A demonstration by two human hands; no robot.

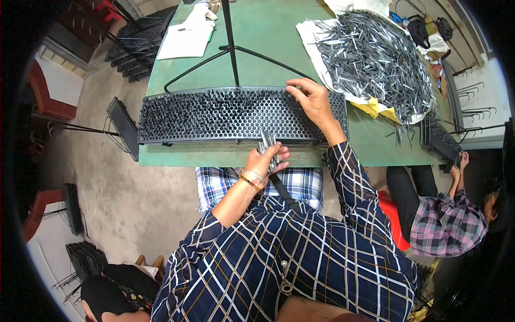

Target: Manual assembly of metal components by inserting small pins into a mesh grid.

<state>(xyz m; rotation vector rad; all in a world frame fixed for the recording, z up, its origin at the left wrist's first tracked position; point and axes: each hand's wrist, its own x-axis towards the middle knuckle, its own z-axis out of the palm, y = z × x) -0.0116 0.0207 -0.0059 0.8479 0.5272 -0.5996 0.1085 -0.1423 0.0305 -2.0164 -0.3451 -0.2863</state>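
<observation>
A long black perforated panel [289, 119] lies along the near side of the green table. Dark pieces stand in the holes over its left and middle; toward the right, bare holes show. My left hand [263, 163], at the panel's front edge, is closed around a bundle of thin grey strips [266, 142]. Above the panel's right half is my right hand [315, 104], thumb and forefinger bent toward each other near the back edge. Whatever may be between those fingertips is too small to make out.
A black metal stand [233, 49] rises behind the panel. Loose grey strips [375, 56] are heaped on a white sack at back right. White paper [185, 40] lies at back left of the green table [268, 32]. Another person [448, 214] handles a black panel at right.
</observation>
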